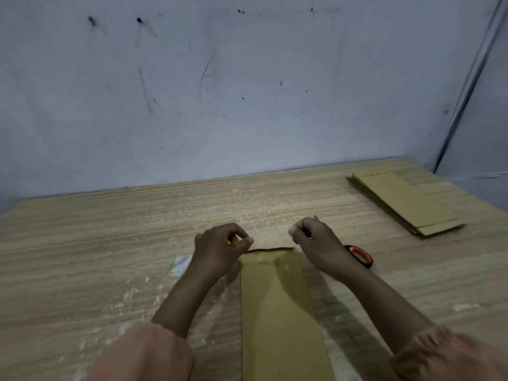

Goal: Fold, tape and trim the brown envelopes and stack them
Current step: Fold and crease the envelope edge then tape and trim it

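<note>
Head view: my left hand (220, 248) and right hand (316, 243), both pinched shut, flank the envelope (275, 298)'s far end, lengthwise toward me.

One envelope (277, 303) flat; one envelope stack (406, 204); one scissors (361, 255); two hands.

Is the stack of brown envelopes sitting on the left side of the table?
No, the stack of brown envelopes lies at the far right of the table, beyond the right hand.
</note>
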`<state>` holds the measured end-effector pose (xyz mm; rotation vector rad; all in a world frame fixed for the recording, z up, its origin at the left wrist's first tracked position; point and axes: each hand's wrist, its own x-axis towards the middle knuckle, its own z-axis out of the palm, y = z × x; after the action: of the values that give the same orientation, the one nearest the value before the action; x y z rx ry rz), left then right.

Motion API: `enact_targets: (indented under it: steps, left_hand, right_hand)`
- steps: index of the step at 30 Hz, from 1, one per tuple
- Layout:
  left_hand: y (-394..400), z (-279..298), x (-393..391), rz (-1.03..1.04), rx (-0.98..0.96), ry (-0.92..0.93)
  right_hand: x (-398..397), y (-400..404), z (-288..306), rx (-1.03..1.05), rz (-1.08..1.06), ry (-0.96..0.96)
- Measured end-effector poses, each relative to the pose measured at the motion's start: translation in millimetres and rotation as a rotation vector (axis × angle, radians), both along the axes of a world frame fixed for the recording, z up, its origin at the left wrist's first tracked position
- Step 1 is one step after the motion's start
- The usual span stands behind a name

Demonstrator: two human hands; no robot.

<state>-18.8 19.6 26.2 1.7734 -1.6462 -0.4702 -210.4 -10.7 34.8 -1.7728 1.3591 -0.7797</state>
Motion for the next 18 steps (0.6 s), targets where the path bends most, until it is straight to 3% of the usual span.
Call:
enact_targets:
  steps: [6, 11, 14, 18]
  left_hand:
    - [7, 4, 1, -0.087, 0.046, 0.125]
    - [-1, 4, 2, 0.083, 0.098, -0.093]
    - [-3, 7, 2, 0.078, 0.149, -0.122]
    - [-11, 12, -3, 0.090, 0.276, -0.334]
  right_hand:
    - [-9, -5, -1, 0.056, -0.040, -0.041]
    - [-4, -3, 1, 0.103, -0.033, -0.068]
    - [-4, -7, -2, 0.086, -0.046, -0.036]
    - [1, -8, -3, 0.048, -0.076, 0.050]
